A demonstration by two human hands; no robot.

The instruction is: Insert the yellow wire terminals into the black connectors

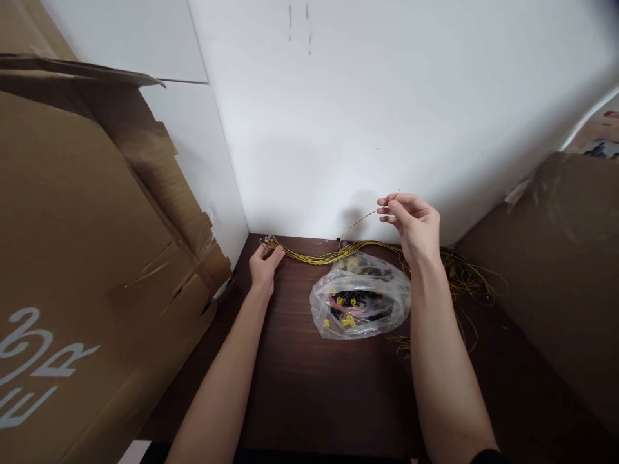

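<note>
My left hand [265, 263] is closed around the near end of a bundle of thin yellow wires [314, 260], where small pale tips stick out past the fingers. The bundle runs right along the back of the table. Raised in front of the wall, my right hand [410, 219] pinches the end of a single thin wire [358, 222], which curves down towards the bundle. A clear plastic bag [319, 309] lies open between my arms, with small yellow and black pieces [349, 320] inside. More wires [467, 277] lie in a loose tangle beyond my right forearm.
A large cardboard box [72, 225] with torn flaps rises at the left. Another cardboard box [556, 270] stands at the right. The white wall [338, 129] closes off the back of the dark brown table [329, 393]. Some loose wire ends [403, 345] lie by my right forearm.
</note>
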